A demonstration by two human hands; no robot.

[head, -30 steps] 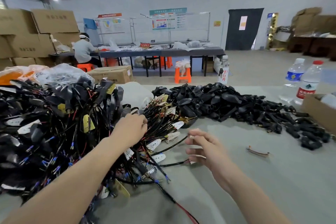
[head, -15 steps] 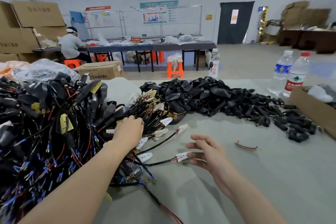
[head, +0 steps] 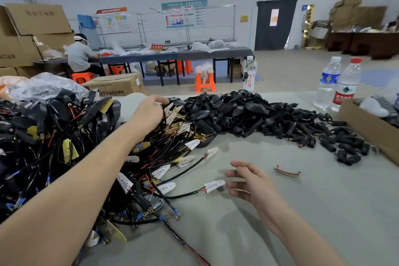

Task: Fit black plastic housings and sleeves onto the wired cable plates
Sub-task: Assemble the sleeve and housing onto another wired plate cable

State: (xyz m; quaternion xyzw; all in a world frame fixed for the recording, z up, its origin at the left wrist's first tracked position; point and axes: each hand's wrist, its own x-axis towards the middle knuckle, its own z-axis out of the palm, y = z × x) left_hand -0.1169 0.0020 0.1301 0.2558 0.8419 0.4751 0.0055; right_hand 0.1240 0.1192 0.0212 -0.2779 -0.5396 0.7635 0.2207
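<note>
Two hands are in view. The left hand (head: 149, 112) lies on the single tangle of wired cable plates (head: 168, 157), fingers curled down among them; whether it grips any cannot be told. The right hand (head: 248, 181) hovers, fingers loosely spread, just beside one plate (head: 214, 185) on the tabletop (head: 280, 222). One heap of black housings (head: 248, 112) lies beyond, and two water bottles (head: 345, 90) stand far right.
</note>
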